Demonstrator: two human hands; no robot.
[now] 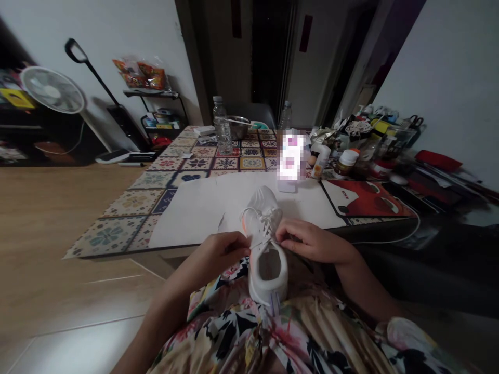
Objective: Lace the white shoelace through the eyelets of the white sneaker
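From the head camera, your left hand [224,253] and right hand [310,240] sit close on either side of a white sneaker [265,244] that rests between them, its heel on your flower-printed lap [249,332] and its rounded toe up on the table edge. The shoe looks smooth and pale, with a touch of orange along the side nearest your left hand and an open oval mouth facing you. Your left fingers are curled and pinching a thin white lace [260,224] at the shoe's side; your right fingers are bent in against the laces from the other side, touching them, though whether they grip a strand you cannot tell.

Just beyond your hands lies a flat white sheet [202,208] on a tiled-pattern tablecloth [156,182]. Beyond your right hand is a red mat [366,200], then a clutter of small bottles [345,162]. Farther past your left hand stands a clear, ribbed plastic water bottle [222,127].
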